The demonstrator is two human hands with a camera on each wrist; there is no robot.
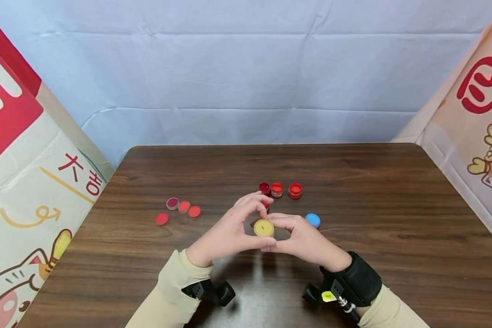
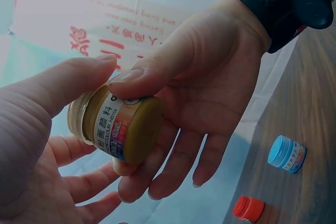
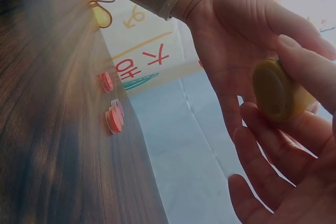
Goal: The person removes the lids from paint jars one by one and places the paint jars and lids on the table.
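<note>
Both hands hold a small yellow-ochre paint jar (image 1: 264, 228) above the table. In the left wrist view the jar (image 2: 118, 124) has a printed label and a clear-edged lid at its left end. The left hand (image 1: 233, 228) grips the lid end between thumb and fingers. The right hand (image 1: 297, 237) pinches the body with its thumb (image 2: 142, 77) and fingers underneath. In the right wrist view the jar (image 3: 278, 90) shows its plain round end, partly covered by the right thumb. A red jar (image 1: 264, 206) sits behind the left fingertips, partly hidden.
On the brown table (image 1: 373, 196), a blue paint jar (image 1: 313, 220) stands right of the hands. Open red jars (image 1: 294, 191), (image 1: 276, 189) and a dark red jar (image 1: 264, 188) stand behind. Several red and orange lids (image 1: 184, 207) lie to the left.
</note>
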